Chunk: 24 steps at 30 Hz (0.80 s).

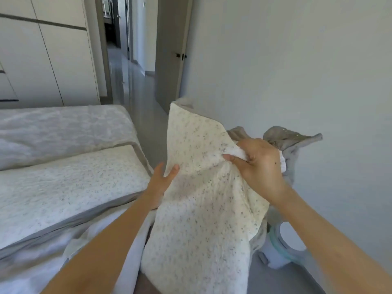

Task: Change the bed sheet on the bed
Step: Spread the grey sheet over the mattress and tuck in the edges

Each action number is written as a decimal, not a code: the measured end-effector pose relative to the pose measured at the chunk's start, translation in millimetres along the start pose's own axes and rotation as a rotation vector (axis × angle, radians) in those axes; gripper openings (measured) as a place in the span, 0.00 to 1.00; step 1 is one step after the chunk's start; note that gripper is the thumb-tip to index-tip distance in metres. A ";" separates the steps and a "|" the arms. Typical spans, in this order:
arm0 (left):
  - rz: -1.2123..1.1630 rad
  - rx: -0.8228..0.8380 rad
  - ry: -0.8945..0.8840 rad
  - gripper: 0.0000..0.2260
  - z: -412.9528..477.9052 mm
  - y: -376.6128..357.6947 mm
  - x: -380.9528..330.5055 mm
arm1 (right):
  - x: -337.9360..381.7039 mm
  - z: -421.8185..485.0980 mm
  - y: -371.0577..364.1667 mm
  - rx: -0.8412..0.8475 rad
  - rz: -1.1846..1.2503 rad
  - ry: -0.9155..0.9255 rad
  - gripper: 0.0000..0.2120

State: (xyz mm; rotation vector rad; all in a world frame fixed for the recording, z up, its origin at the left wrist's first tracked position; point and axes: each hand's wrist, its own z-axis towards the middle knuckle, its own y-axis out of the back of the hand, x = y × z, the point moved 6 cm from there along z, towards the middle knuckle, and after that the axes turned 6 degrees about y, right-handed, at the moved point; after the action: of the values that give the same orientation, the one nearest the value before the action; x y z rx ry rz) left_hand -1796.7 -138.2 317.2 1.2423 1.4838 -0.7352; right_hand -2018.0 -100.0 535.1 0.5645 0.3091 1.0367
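gripping a bunched fistful of the speckled pillowcase (212, 158) near its upper end, the right hand (261, 164) has its fingers curled tight round the cloth, and grey fabric (292, 139), seemingly the case's plain reverse, spills out behind the knuckles. the left hand (163, 179) is flat and relaxed, fingers straight, pressing against the near left edge of the pillow (201, 219) to steady it. the pillow stands upright between the two forearms, held off the mattress, at the side of the bed (84, 124). to the left a second pillow (70, 185) in the same speckled cloth lies flat on the bed, and in front of it a white sheet (42, 262) lies rumpled and loose along the near edge, not drawn tight or tucked. past the bed stand a pale wardrobe (42, 60) and an open door (169, 49) onto a corridor; a white appliance with a teal ring (280, 251) sits on the floor by the wall. this looks like the clearing or dressing stage, with a pillow being handled while the sheet waits; whether the case is going on or coming off cannot be told. the next move probably calls for the left hand to take a proper hold so the right can work the cloth along, then for the pillow to be set aside so the sheet can be reached.
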 end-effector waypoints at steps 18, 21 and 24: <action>-0.405 -0.584 -0.223 0.34 29.8 253.5 -98.2 | 20.0 264.2 -111.7 -0.140 0.101 0.020 0.10; -0.238 -0.742 -0.233 0.35 31.5 322.7 -118.9 | 16.2 292.8 -157.0 -0.063 0.244 -0.138 0.11; 0.102 -0.967 -0.130 0.34 40.2 381.0 -149.0 | -6.4 302.5 -212.2 0.038 0.256 -0.373 0.13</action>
State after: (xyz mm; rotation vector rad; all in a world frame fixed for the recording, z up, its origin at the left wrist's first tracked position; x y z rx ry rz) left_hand -1430.9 -115.8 503.6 0.5025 1.3763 0.0207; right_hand -1718.0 -276.1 660.1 0.8318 -0.0754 1.1466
